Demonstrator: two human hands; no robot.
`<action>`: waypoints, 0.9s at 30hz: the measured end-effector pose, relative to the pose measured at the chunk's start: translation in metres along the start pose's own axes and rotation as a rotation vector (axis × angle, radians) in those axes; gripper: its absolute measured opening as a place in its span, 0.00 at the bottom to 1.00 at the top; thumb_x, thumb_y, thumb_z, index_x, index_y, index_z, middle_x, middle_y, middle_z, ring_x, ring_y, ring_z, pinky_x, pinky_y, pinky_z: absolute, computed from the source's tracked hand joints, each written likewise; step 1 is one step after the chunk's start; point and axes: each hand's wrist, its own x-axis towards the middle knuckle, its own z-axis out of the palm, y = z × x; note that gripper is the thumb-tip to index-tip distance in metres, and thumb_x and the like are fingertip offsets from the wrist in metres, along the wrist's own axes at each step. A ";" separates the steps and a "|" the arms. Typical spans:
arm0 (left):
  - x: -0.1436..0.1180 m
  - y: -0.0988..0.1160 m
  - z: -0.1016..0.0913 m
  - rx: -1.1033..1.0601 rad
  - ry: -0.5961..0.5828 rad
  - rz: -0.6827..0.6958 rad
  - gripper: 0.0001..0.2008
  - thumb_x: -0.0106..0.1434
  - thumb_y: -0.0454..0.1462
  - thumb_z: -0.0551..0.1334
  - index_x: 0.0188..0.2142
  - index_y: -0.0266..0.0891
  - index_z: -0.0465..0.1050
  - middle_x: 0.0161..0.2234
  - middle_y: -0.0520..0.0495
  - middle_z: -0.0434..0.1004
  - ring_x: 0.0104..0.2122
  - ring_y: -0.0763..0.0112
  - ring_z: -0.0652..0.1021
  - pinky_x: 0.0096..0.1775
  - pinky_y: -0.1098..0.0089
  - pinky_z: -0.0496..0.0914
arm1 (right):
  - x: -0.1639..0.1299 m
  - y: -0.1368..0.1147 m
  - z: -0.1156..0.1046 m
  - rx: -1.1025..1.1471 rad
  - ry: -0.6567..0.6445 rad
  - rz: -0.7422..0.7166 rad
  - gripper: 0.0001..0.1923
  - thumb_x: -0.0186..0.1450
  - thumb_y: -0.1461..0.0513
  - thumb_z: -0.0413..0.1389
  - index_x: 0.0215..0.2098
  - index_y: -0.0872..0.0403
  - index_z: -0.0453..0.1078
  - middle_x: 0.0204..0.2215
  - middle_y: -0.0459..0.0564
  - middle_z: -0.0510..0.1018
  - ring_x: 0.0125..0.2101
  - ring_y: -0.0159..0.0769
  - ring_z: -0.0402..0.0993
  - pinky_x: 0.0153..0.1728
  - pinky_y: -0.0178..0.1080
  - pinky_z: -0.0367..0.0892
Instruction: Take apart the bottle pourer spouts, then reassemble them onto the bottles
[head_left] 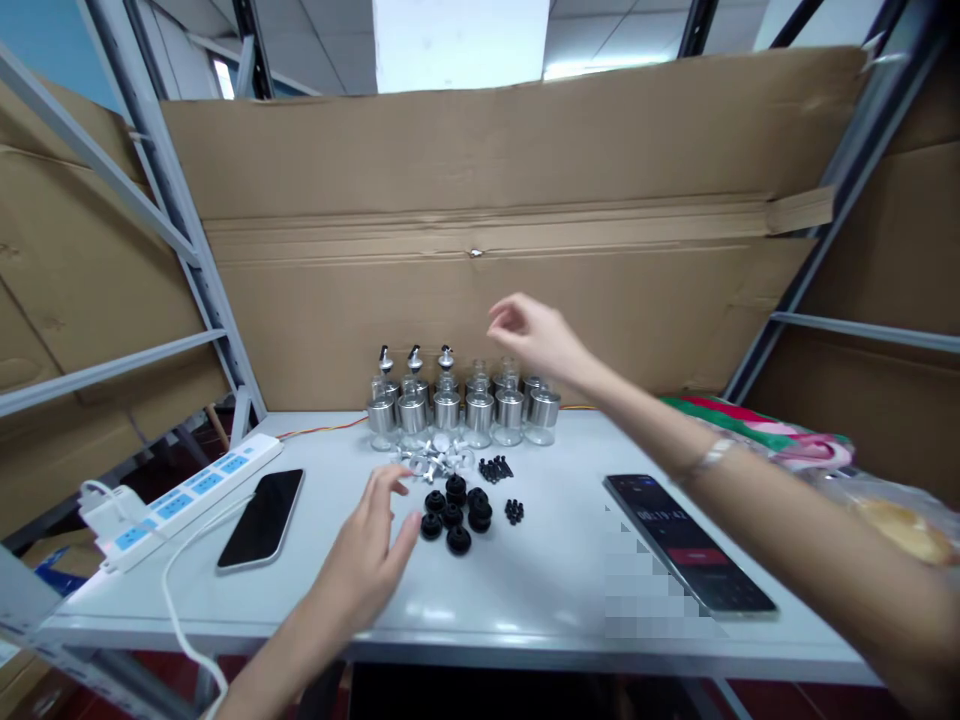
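Two phones, seven black caps

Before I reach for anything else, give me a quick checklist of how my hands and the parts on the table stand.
1. Left hand free: ok, open and empty, fingertips just short of the black rubber caps.
2. Right hand free: cannot tell, fingers pinched together above the glass bottles; anything between them is too small to see.
3. Bottles upright: ok, all standing in rows at the back of the table.
4. Small parts sorted: ok, silver pieces, black screws and caps lie in separate clusters.
5. Phones clear of the parts: ok, the left phone and the right phone lie off to the sides.
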 end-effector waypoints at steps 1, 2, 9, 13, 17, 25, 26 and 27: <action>0.014 -0.008 0.009 0.045 -0.084 -0.044 0.19 0.65 0.46 0.53 0.53 0.42 0.62 0.52 0.40 0.67 0.48 0.62 0.72 0.47 0.60 0.70 | 0.002 0.007 0.015 -0.063 -0.084 0.057 0.09 0.60 0.65 0.57 0.39 0.60 0.69 0.32 0.53 0.77 0.33 0.35 0.73 0.40 0.40 0.68; 0.029 -0.018 0.019 0.105 -0.174 -0.097 0.22 0.65 0.46 0.52 0.55 0.41 0.60 0.54 0.38 0.64 0.51 0.59 0.71 0.49 0.59 0.68 | 0.004 0.015 0.031 -0.125 -0.157 0.115 0.10 0.59 0.66 0.57 0.40 0.61 0.69 0.33 0.54 0.77 0.34 0.36 0.73 0.41 0.40 0.67; 0.088 -0.066 0.064 0.371 -0.327 -0.226 0.23 0.67 0.47 0.46 0.56 0.36 0.57 0.51 0.37 0.66 0.52 0.55 0.69 0.49 0.60 0.65 | 0.029 0.064 0.113 -0.279 -0.231 0.310 0.25 0.61 0.61 0.56 0.55 0.62 0.60 0.47 0.65 0.74 0.49 0.44 0.71 0.47 0.40 0.64; 0.081 -0.057 0.066 0.341 -0.274 -0.190 0.20 0.67 0.44 0.47 0.54 0.37 0.58 0.51 0.38 0.66 0.47 0.57 0.73 0.44 0.63 0.68 | 0.046 0.075 0.129 -0.262 -0.151 0.389 0.24 0.62 0.60 0.55 0.55 0.61 0.61 0.48 0.65 0.74 0.49 0.43 0.71 0.48 0.40 0.64; 0.075 -0.052 0.069 0.228 -0.225 -0.124 0.17 0.67 0.41 0.48 0.53 0.39 0.59 0.50 0.41 0.66 0.44 0.61 0.75 0.44 0.65 0.68 | 0.055 0.084 0.136 -0.222 -0.190 0.354 0.15 0.60 0.64 0.56 0.46 0.58 0.70 0.43 0.59 0.77 0.45 0.41 0.72 0.48 0.40 0.63; 0.075 -0.051 0.078 0.261 -0.243 0.008 0.12 0.66 0.39 0.50 0.48 0.41 0.63 0.46 0.45 0.69 0.42 0.65 0.75 0.42 0.67 0.69 | 0.052 0.099 0.145 -0.154 -0.153 0.279 0.08 0.57 0.68 0.56 0.36 0.56 0.68 0.36 0.53 0.77 0.34 0.31 0.69 0.42 0.36 0.61; 0.076 -0.051 0.078 0.277 -0.243 0.021 0.12 0.66 0.39 0.50 0.47 0.41 0.64 0.45 0.45 0.70 0.43 0.64 0.74 0.42 0.67 0.69 | 0.052 0.099 0.145 -0.148 -0.148 0.270 0.08 0.56 0.69 0.56 0.35 0.56 0.67 0.34 0.51 0.77 0.33 0.29 0.68 0.42 0.36 0.60; 0.076 -0.051 0.078 0.288 -0.241 0.031 0.12 0.66 0.38 0.50 0.46 0.40 0.64 0.44 0.45 0.70 0.43 0.64 0.74 0.42 0.67 0.69 | 0.052 0.099 0.145 -0.144 -0.141 0.262 0.07 0.56 0.69 0.56 0.34 0.55 0.66 0.33 0.50 0.76 0.31 0.28 0.67 0.41 0.35 0.60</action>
